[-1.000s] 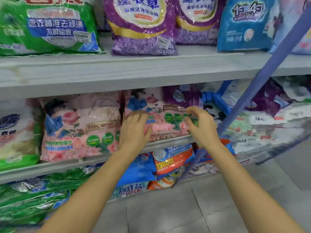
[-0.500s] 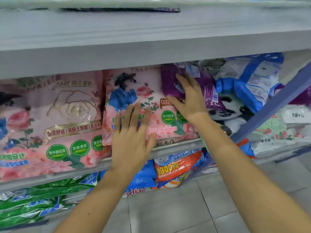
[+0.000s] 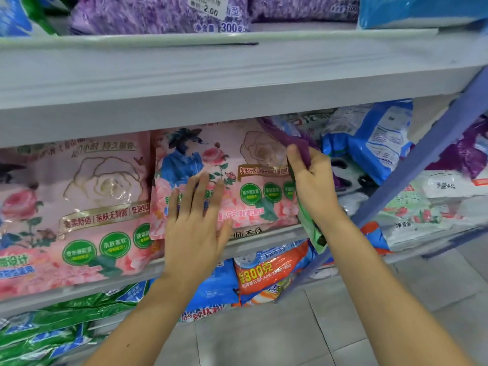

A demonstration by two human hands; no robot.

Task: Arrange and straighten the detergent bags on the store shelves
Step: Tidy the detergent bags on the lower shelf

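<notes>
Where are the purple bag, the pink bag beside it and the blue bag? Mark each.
purple bag [image 3: 277, 134], head view, crumpled upper corner.
pink bag [image 3: 260, 151], head view, outlined rose at its top right.
blue bag [image 3: 380, 146], head view, white label panel.

Tight on the middle shelf [image 3: 79, 291] — the left pink bag [image 3: 79, 207] and right pink bag [image 3: 245, 180] stand edge to edge along its front edge, tops tucked behind the lip of the upper shelf [image 3: 237, 83]. Toward the right end a purple bag [image 3: 297, 143] and blue bag [image 3: 377, 141] crowd in, and a slanted blue post [image 3: 414, 167] crosses in front. Open floor [image 3: 264, 339] below.
</notes>
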